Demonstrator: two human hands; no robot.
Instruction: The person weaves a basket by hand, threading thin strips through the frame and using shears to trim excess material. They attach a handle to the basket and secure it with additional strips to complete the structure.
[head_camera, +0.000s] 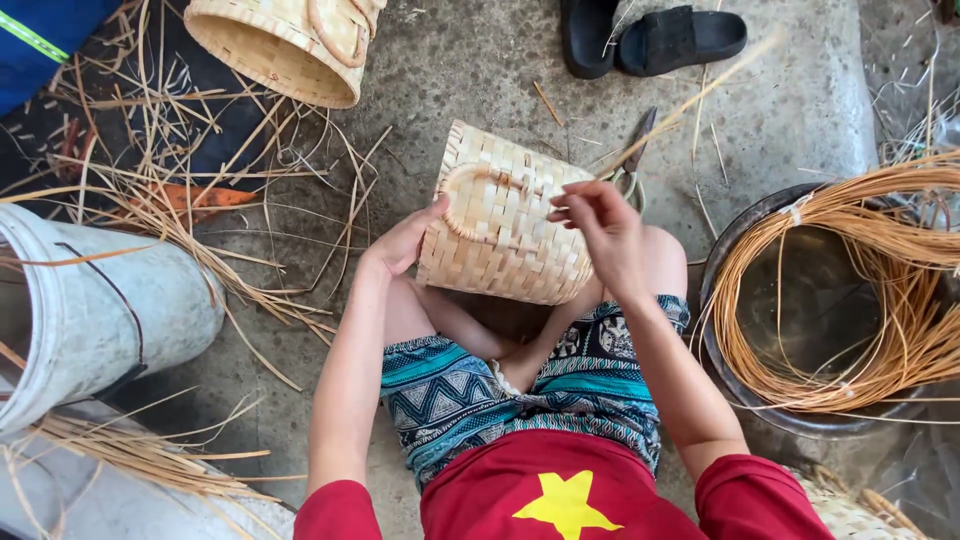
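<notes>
On the lap: woven basket (505, 225), left hand (405, 240) cupped against its 9 o'clock side.
Right hand (600, 225) pinches a cane strand (690, 100) running toward 1 o'clock (keep it taut, I'd say); rattan coil (880, 290) at 3.

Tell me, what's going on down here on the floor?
A person sits on the concrete floor with a small woven basket propped on their knees. The left hand steadies the basket's side near its looped handle, while the right hand pinches a long thin strip running up and away from the weave. A metal basin of coiled cane sits to the right, a second basket lies at the top, and loose straw is scattered to the left.
</notes>
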